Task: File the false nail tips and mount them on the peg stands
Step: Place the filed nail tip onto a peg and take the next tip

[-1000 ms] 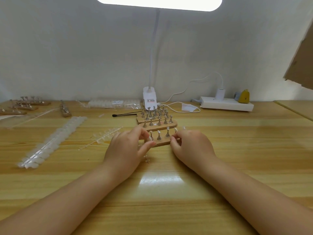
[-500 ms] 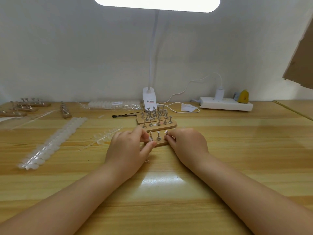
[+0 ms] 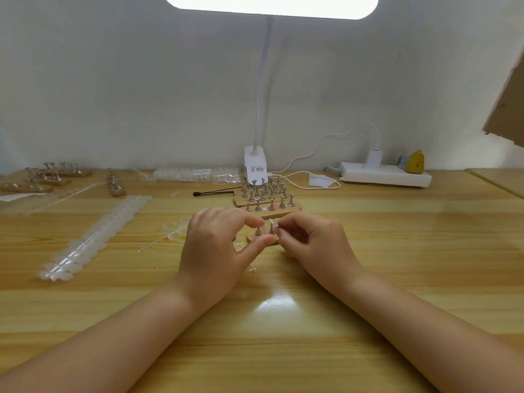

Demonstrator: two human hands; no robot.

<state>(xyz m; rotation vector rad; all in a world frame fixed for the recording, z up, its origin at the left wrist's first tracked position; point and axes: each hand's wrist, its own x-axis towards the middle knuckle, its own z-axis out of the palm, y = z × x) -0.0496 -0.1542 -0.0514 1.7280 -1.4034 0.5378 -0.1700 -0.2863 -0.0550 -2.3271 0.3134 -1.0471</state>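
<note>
A small wooden peg stand [image 3: 251,237] with metal pegs lies at the table's middle, between my hands. My left hand [image 3: 218,245] holds its left end, thumb along the front edge and forefinger curled over the top. My right hand [image 3: 314,242] pinches a clear false nail tip [image 3: 274,222] at the top of a peg; its fingers hide the stand's right end. Just behind stand two more wooden peg stands [image 3: 266,207] with several bare metal pegs.
Long strips of clear nail tips [image 3: 93,236] lie at the left, a shorter strip [image 3: 174,229] beside my left hand. More peg stands [image 3: 51,177] sit far left. A black-tipped stick [image 3: 215,192], lamp base [image 3: 255,168], cable and power strip [image 3: 385,177] line the back.
My right hand slid left along the near stand, from its right end to a peg near the middle. My left hand kept its hold on the stand's left end.
</note>
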